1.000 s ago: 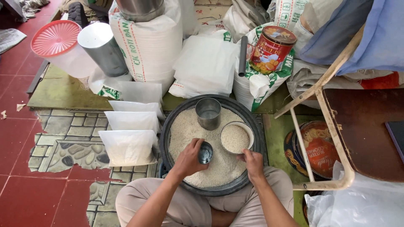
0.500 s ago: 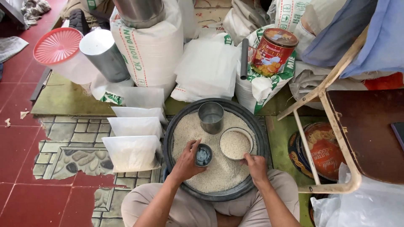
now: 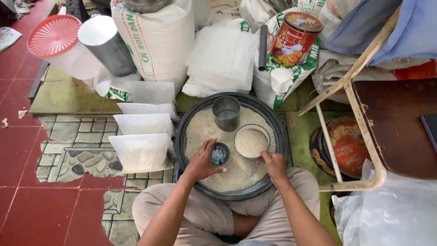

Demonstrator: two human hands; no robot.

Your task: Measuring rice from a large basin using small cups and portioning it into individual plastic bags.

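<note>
Rice (image 3: 236, 169) fills the round dark basin (image 3: 182, 136) at the centre of the frame, between my knees where I sit cross-legged on the floor. My left hand (image 3: 200, 161) is curled around a small dark cup (image 3: 220, 155), its mouth up and its base pressed into the grain at the lower left of the basin. My right hand (image 3: 274, 164) grips the near rim of a round bowl (image 3: 251, 141), fingers closed on its edge; the bowl stands on the rice just right of the cup and is already full nearly to the brim. Above both, at the upper middle of the basin, a steel tin (image 3: 226, 113) stands upright in the grain; its contents cannot be read from this angle.

Left of the basin, three clear bags (image 3: 143, 136) lie in a column on the patterned tiles, each holding white grain; I judge these to be finished portions. Most of the rice in the basin remains, so the portioning looks to be in an early to middle stage.

Across the top of the frame stand a large white sack (image 3: 157, 41), a metal cylinder (image 3: 107, 45) and a tub with a red lid (image 3: 53, 35); at upper right, a red tin (image 3: 295, 38) rests on another sack. A wooden chair frame (image 3: 350, 86) crosses the right side.
</note>
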